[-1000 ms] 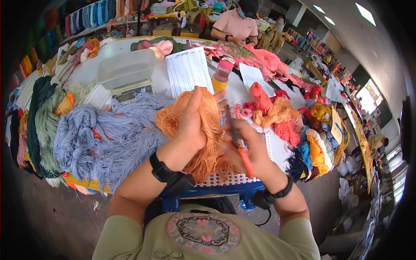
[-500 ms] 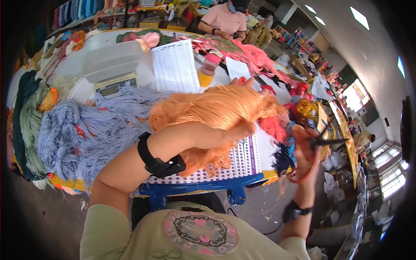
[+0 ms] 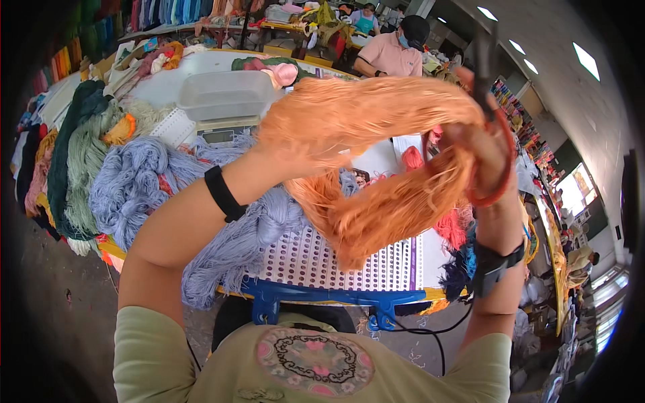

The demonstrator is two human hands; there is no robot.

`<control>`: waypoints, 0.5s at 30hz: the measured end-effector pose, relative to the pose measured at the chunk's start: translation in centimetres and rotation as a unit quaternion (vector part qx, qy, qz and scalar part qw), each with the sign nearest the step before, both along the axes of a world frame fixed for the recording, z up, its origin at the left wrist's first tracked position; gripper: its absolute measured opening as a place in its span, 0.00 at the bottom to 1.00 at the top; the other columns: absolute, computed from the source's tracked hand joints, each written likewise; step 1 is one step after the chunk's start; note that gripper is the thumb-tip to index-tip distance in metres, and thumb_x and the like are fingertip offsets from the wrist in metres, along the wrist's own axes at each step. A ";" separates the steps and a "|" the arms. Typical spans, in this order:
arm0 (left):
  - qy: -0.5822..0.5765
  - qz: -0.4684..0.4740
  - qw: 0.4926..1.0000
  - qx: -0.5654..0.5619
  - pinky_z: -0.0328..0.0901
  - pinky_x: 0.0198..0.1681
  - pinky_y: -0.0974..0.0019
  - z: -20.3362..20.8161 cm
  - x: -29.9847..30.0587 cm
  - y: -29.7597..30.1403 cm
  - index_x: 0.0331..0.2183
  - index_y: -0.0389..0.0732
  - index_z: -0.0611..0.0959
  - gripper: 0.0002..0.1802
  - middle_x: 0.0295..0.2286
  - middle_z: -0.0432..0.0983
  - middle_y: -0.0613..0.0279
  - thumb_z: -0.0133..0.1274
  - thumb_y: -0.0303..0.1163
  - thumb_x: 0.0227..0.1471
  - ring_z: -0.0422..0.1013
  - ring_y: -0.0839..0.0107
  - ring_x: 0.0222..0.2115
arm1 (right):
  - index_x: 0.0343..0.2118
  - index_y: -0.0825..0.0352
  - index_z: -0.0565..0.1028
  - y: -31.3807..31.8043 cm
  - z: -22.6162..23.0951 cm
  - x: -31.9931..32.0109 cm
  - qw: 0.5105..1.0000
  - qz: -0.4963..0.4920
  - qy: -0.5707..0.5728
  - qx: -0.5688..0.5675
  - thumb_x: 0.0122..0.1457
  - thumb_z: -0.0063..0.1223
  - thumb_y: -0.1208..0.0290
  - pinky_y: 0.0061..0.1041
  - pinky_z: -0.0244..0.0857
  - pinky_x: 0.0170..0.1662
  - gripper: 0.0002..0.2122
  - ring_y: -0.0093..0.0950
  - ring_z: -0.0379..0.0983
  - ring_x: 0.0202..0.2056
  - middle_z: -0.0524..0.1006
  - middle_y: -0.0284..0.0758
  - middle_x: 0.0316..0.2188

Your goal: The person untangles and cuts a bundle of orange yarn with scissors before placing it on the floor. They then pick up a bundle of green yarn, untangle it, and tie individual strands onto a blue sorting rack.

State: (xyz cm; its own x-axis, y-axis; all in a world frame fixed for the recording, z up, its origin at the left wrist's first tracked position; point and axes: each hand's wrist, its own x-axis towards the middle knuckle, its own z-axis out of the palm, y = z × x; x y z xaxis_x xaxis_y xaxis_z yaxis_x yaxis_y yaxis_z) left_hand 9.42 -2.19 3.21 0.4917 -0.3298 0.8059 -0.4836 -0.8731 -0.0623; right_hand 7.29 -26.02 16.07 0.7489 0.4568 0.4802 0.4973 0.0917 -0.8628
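A: Skein location? Finger state?

B: Find orange skein (image 3: 376, 107) stretched as an open loop between left hand (image 3: 295, 158) and right hand (image 3: 487, 151), above perforated sheet (image 3: 295, 255). Left fingers half buried in strands: can't tell if closed. Right fingers blurred at the loop's right end, with red-handled scissors (image 3: 484, 70) on the same hand, blades up. Can't tell closure there either.

A: Failure modes?

B: Mostly nicked or snagged strands, probably from carrying scissors in the same hand as the loop. Tangling too, if slackened on one side or twisted. Might also catch on right wristband (image 3: 497, 265), or mix with lavender yarn (image 3: 138, 181) if lowered leftward.

A: Brands, labels, text?

B: Nothing legible. Scale display (image 3: 218, 136) too small to read. Purple strip (image 3: 416, 262) along the perforated sheet's edge, maybe printed, unreadable. No lettering made out on embroidered floral patch (image 3: 316, 363).
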 end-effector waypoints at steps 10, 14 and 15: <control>0.383 -0.002 0.922 -0.055 0.57 0.59 0.62 -3.0 0.7 3.3 0.59 0.43 0.64 0.31 0.54 0.67 0.53 0.52 0.39 0.57 0.63 0.63 0.56 | 0.61 0.75 0.57 -4.5 1.2 2.3 0.999 -0.051 0.008 0.002 0.49 0.53 0.73 0.17 0.65 0.24 0.34 0.17 0.67 0.22 0.73 0.35 0.31; 0.516 0.043 0.854 0.042 0.59 0.57 0.63 -3.4 -0.2 4.9 0.58 0.42 0.67 0.29 0.52 0.69 0.53 0.51 0.39 0.58 0.66 0.62 0.53 | 0.56 0.74 0.62 -4.8 1.8 3.8 0.995 0.027 0.098 0.010 0.54 0.52 0.72 0.13 0.61 0.20 0.26 0.15 0.65 0.21 0.71 0.31 0.29; 0.519 0.042 0.853 0.042 0.59 0.57 0.63 -4.0 -0.6 5.3 0.58 0.42 0.67 0.29 0.52 0.69 0.53 0.51 0.39 0.58 0.66 0.62 0.53 | 0.52 0.74 0.66 -4.7 1.9 4.1 0.985 0.065 0.160 0.015 0.56 0.51 0.71 0.13 0.59 0.19 0.22 0.14 0.64 0.19 0.70 0.29 0.26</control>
State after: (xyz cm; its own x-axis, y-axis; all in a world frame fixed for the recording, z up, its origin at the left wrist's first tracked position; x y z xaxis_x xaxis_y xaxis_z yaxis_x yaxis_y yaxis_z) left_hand 8.81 3.16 -0.75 0.9506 -0.2928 -0.1028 -0.2517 -0.9213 0.2964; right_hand 11.36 -30.74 17.95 0.7999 0.5485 0.2437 0.1824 0.1647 -0.9693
